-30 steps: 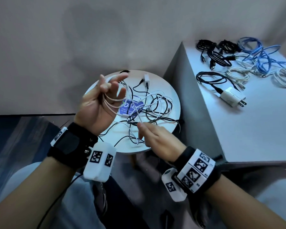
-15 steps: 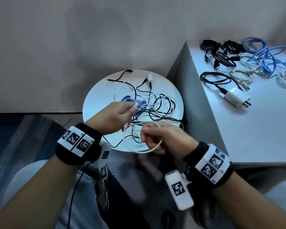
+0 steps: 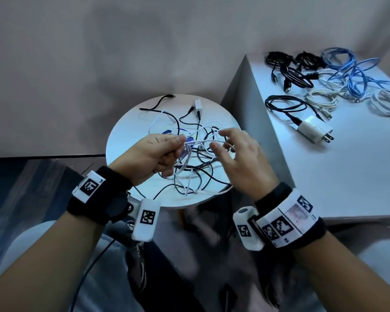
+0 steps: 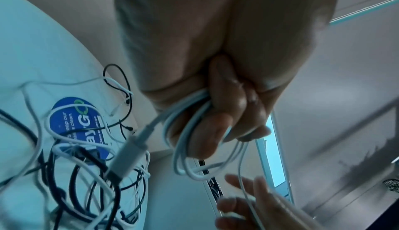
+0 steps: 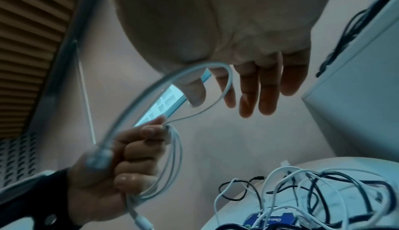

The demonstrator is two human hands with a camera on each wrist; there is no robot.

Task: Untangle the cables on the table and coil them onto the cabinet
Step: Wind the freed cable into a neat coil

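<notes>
My left hand (image 3: 178,143) grips a small bundle of white cable (image 3: 203,141) loops above the round table (image 3: 126,140). In the left wrist view its fingers (image 4: 226,117) curl round the white loops (image 4: 185,162), and the cable's plug (image 4: 127,156) hangs below. My right hand (image 3: 218,139) is just right of the left, fingers spread and straight. One strand of the white cable (image 5: 226,86) loops over its thumb (image 5: 194,93). A tangle of black and white cables (image 3: 200,174) lies on the table under both hands.
The grey cabinet (image 3: 347,176) stands to the right of the table. On its top lie a coiled black cable (image 3: 286,104) with a white charger (image 3: 311,129), more black coils (image 3: 291,73), white coils (image 3: 322,100) and blue cables (image 3: 356,75). A white adapter (image 3: 198,107) sits at the table's far side.
My left hand turned palm down and closed round the white loops. My right hand let go of the loop it pinched, rose beside the left and spread its fingers.
</notes>
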